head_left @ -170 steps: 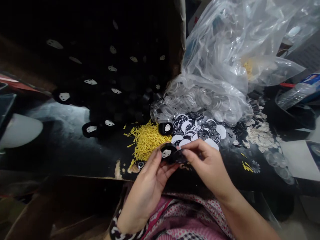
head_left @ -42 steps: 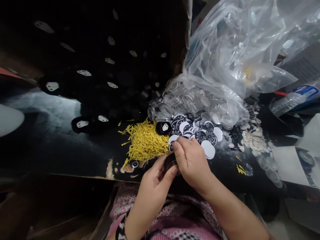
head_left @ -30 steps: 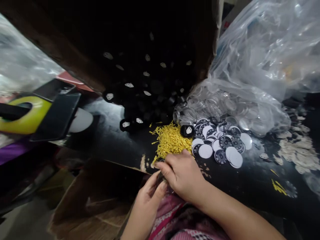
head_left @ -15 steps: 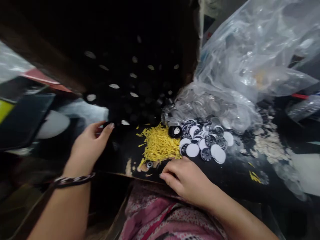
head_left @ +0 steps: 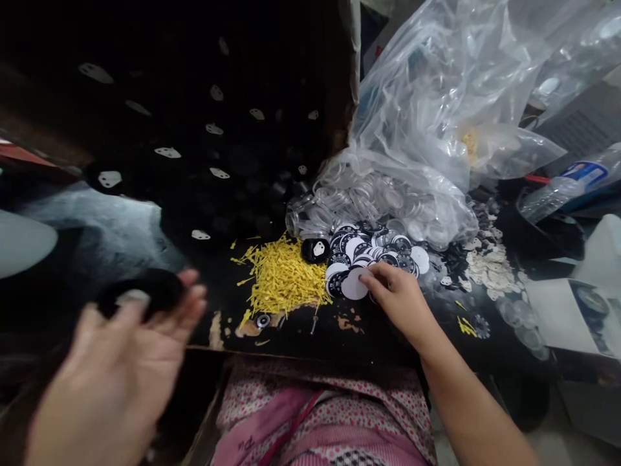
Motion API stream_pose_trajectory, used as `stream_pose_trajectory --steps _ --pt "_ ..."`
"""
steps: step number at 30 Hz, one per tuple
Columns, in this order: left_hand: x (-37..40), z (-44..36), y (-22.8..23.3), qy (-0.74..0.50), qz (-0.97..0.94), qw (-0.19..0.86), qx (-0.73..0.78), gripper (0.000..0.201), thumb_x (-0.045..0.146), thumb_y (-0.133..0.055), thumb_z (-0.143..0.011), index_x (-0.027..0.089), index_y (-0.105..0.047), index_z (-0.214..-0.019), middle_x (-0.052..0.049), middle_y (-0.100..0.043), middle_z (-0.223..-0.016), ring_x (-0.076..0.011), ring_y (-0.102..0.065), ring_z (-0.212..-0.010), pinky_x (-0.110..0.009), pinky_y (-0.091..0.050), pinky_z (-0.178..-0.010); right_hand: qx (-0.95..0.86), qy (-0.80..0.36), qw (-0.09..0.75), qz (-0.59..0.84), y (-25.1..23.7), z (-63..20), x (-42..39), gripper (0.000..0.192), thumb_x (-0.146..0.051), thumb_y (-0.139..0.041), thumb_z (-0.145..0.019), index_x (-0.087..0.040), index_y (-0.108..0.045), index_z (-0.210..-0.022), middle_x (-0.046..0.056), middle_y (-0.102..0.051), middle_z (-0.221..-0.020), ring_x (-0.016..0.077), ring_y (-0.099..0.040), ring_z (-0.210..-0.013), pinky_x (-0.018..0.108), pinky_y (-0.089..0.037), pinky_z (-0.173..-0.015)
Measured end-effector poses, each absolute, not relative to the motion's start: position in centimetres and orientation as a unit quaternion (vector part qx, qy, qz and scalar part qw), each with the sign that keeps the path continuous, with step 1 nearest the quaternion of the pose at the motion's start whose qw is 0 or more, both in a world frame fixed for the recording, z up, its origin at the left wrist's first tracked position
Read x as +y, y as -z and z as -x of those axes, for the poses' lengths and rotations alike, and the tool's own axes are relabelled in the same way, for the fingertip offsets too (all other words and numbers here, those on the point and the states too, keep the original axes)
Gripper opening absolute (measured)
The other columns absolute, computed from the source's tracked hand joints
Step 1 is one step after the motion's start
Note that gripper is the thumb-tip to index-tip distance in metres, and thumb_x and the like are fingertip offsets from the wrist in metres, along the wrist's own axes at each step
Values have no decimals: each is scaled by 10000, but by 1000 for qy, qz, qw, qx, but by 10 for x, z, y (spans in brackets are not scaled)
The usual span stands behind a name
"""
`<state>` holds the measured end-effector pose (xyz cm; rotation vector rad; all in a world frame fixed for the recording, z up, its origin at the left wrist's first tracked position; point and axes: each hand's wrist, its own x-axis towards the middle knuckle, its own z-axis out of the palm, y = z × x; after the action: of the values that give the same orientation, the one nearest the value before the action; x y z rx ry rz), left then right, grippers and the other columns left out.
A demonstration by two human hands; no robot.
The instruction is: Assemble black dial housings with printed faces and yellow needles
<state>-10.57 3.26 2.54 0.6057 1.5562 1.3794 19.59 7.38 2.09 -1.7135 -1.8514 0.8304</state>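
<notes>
Head view, left hand: the left hand [head_left: 114,362], blurred at 8 o'clock, curls its fingers around a black round part [head_left: 145,291]; grip loosely closed on it
Head view, right hand: the right hand [head_left: 400,301] pinches a white disc [head_left: 354,285] at the near edge of the printed discs pile [head_left: 376,255]
Head view, surroundings: yellow pins heap [head_left: 284,278] at 9 o'clock of the discs; clear plastic bag [head_left: 436,123] at 1 o'clock; black table [head_left: 436,336] beneath

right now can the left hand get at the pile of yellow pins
Probably yes. The left hand is off to the left, fingers around a black piece, but only bare table lies between it and the yellow pins.
</notes>
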Motion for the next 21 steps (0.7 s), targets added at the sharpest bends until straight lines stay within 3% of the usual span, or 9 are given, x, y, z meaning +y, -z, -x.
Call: stream_pose_trajectory --steps 2,4,8,13,16,21 --pt "18 77 -30 -561 -127 563 593 231 436 -616 -882 291 -599 -1062 -5 -709 -1172 -229 -634 -1165 -342 -542 -987 -679 -278 285 617 -24 -196 71 173 -298 -571 -929 -216 -721 -954 25 -697 -844 175 -634 -788 316 -466 -753" --pt "10 51 -31 -541 -69 640 541 303 390 -657 -860 272 -619 -1137 -56 -710 -1189 -228 -693 -1044 -332 -581 -907 -701 -243 305 597 -30 -191 65 194 -289 -573 -936 -233 -742 -1014 43 -704 -885 186 -633 -827 334 -468 -786" --pt "9 17 -26 -525 -44 734 428 393 453 -584 -905 263 -602 -1248 -97 -685 -1249 -264 -674 -1096 -388 -581 -905 -765 -307 270 497 -43 -173 53 196 -257 -584 -939 -232 -735 -1061 33 -731 -870 167 -649 -790 326 -479 -783" --pt "9 9 -21 -530 -57 737 416 367 390 -599 -914 227 -621 -1242 -102 -700 -1214 -247 -678 -1077 -414 -556 -950 -674 -416 320 520 -47 -165 51 135 -215 -630 -878 -203 -700 -992 16 -721 -892 149 -666 -797 275 -512 -713" --pt "8 7 -20 -553 -79 705 436 361 387 -608 -911 226 -639 -1232 -92 -701 -1213 -238 -666 -1105 -385 -549 -963 -636 -434 337 542 -49 -163 50 205 -176 -596 -877 -206 -652 -1073 11 -706 -894 140 -654 -773 264 -508 -674" --pt "4 -7 -19 -535 -95 707 452 311 402 -658 -873 308 -704 -1166 -12 -651 -1323 -214 -561 -1269 -292 -502 -1008 -674 -401 344 516 -53 -147 44 128 -147 -585 -897 -211 -653 -984 14 -694 -940 142 -641 -865 277 -490 -771"
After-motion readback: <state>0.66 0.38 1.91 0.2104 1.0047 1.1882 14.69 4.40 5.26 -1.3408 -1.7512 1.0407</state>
